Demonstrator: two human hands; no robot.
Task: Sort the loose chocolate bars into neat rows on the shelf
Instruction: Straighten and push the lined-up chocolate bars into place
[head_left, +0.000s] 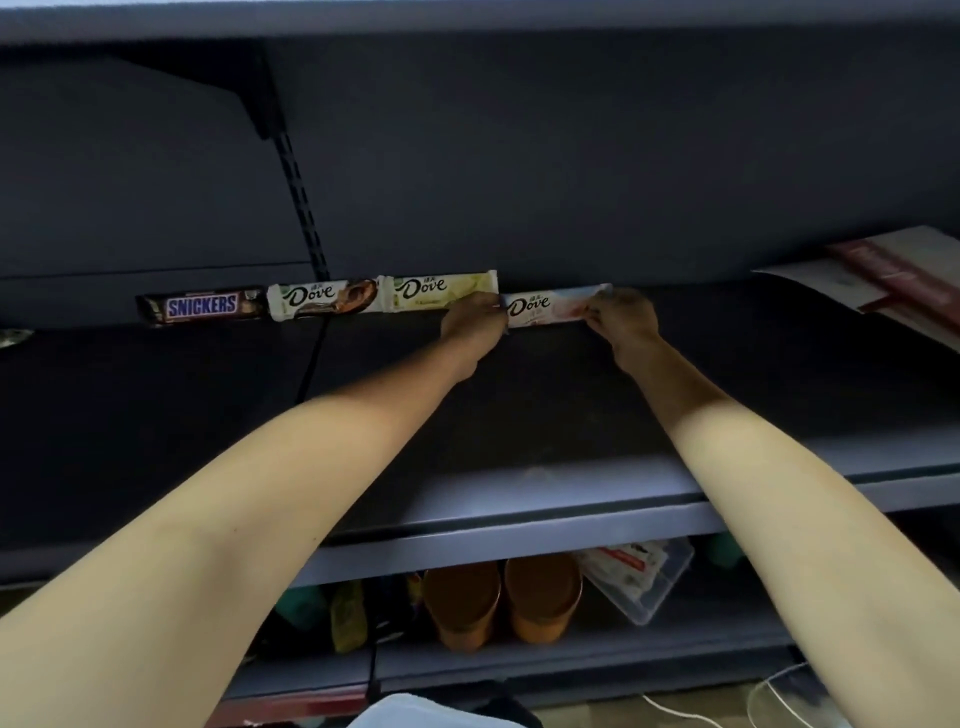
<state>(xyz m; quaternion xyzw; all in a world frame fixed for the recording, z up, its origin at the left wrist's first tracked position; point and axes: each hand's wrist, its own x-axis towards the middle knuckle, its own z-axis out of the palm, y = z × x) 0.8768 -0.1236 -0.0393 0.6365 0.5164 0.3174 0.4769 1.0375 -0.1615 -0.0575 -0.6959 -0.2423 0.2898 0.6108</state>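
Shelf (519, 493): dark grey and deep; its back edge meets a dark back panel.
Row: four bars end to end along the back edge, standing on their long sides against the panel.
Snickers bar (202, 305): left end of the row, brown wrapper.
Brown Dove bar (324, 300): just right of the Snickers bar.
Pale-yellow Dove bar (441, 292): next to the right, touching the brown Dove bar; its right end is hidden behind the left hand.
Pink Dove bar (550, 306): right end of the row, slightly lower in view than its neighbours.
Left hand (472, 325): fingers pinch the left end of the pink Dove bar.
Right hand (621, 317): fingers pinch its right end.
Contact: cannot tell whether the pink Dove bar rests on the shelf.
Printed sheets (893, 280): white and red, lying at the shelf's right end.
Below the shelf: two orange cups (501, 597) side by side; a tilted clear box (644, 577) to their right.
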